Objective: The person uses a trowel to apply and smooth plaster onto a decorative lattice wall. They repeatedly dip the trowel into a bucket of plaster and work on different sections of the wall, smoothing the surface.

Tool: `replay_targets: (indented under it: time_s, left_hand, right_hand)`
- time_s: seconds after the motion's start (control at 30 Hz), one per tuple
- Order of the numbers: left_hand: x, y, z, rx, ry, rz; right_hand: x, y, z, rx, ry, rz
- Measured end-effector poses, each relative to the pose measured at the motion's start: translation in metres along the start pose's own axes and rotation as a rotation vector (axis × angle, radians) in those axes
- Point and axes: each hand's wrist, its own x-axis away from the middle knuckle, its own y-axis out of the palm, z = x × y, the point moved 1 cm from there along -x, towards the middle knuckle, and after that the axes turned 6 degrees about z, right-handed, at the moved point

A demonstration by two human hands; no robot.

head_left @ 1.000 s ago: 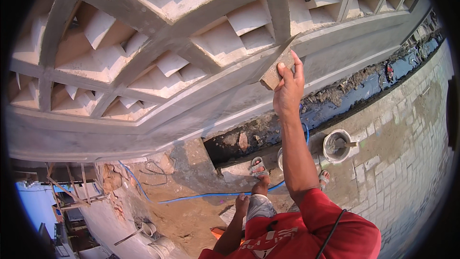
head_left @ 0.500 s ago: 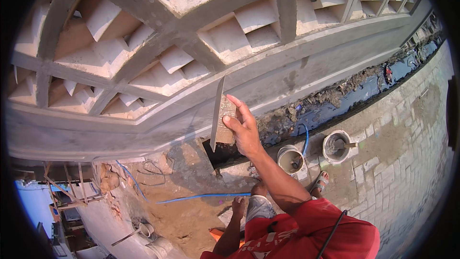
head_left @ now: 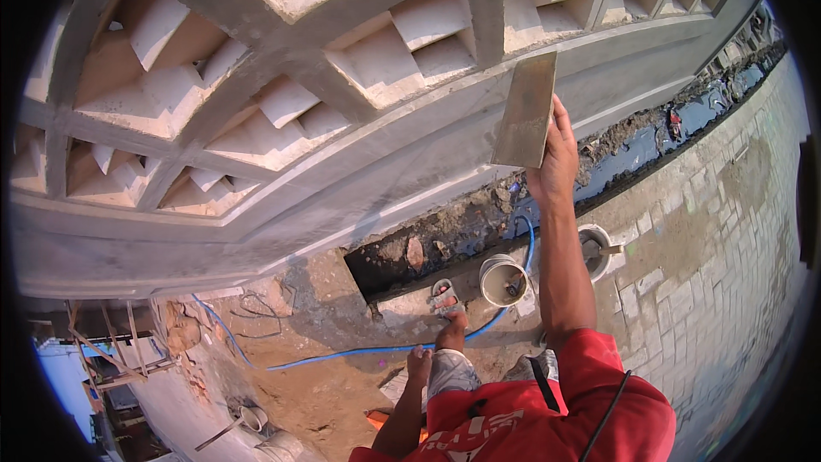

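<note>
My right hand (head_left: 558, 158) is raised in front of the grey wall (head_left: 428, 150). It is closed on a plastering float (head_left: 525, 111), a flat grey-brown rectangular plate tilted near the wall's upper ledge. The plate's broad face shows, and it hides the handle and most of the fingers. My left hand (head_left: 419, 363) hangs low beside my left knee, away from the wall. Its fingers are too small to make out, and no tool shows in it.
A dark drainage ditch (head_left: 629, 158) with sludge and rubble runs along the wall's foot. Two buckets, one pale (head_left: 505, 281) and one with a wooden-handled tool (head_left: 596, 250), stand on the paving beside it. A blue hose (head_left: 359, 349) crosses the ground near my feet. Openwork blocks top the wall.
My right hand has moved right and up with the float, turning it from edge-on to broad face. My left foot now shows beside the ditch. My left hand stays low.
</note>
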Motion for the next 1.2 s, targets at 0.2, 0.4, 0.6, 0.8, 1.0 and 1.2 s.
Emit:
replay_targets:
  time_s: [0.2, 0.4, 0.6, 0.8, 1.0, 1.2]
  left_hand:
    - [0.029, -0.003, 0.059, -0.221, 0.19, 0.077]
    - [0.009, 0.004, 0.017, -0.152, 0.154, 0.064]
    - [-0.016, 0.003, -0.013, -0.209, 0.3, 0.053]
    - [-0.016, 0.004, -0.001, -0.11, 0.245, 0.042]
    - [-0.016, -0.001, -0.005, -0.144, 0.225, 0.031]
    - [0.016, -0.009, 0.04, -0.119, 0.078, 0.049]
  right_hand:
    - [-0.01, 0.007, 0.005, 0.03, -0.003, 0.08]
    - [0.008, 0.034, 0.024, 0.053, -0.003, 0.135]
    - [0.055, 0.061, 0.061, 0.057, 0.197, 0.004]
    - [0.057, 0.037, 0.037, -0.029, 0.11, 0.04]
    - [0.004, 0.024, 0.011, -0.043, -0.083, 0.121]
    - [-0.001, 0.032, 0.021, 0.049, -0.054, 0.143]
